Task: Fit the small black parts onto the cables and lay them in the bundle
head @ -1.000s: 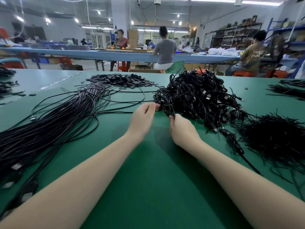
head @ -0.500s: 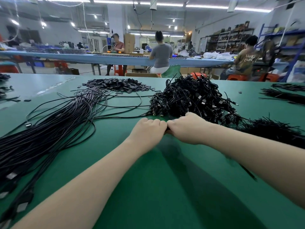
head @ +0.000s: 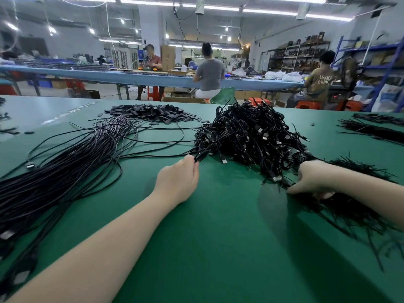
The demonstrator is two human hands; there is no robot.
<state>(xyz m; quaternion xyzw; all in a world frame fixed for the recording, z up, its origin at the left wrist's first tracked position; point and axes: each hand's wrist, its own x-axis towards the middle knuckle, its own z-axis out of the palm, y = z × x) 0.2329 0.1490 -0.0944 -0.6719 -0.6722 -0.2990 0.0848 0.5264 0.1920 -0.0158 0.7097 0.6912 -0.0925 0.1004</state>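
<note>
Cables pinched in the left hand (head: 178,181) run up and away from that grip into the tangled heap (head: 251,136) just beyond the fingertips, a few strands caught between thumb and curled fingers. Off to the right of that grip, well apart, the right hand (head: 310,180) has its fingers curled down into a spread of thin black strips (head: 354,206) (ties or sleeves, too fine to tell), apparently pinching some of them, though exactly what it holds is hidden under the hand. To the left of the left-hand grip lies the long laid-out bundle (head: 65,171) of straightened cables, already thick, which suggests a good share of the work is behind the person. The heap ahead is still large, so I judge the job roughly midway at best, with many cables left to fit and lay over. Farther beyond the grip, past the bundle's far end, sits a pile of small flat black parts (head: 150,112), also plentiful. All of this rests on a green table mat (head: 207,248), smooth and matte. The room is a workshop with strip lights overhead, a long blue bench (head: 131,76) behind where other people sit working, and shelving along the right wall.
</note>
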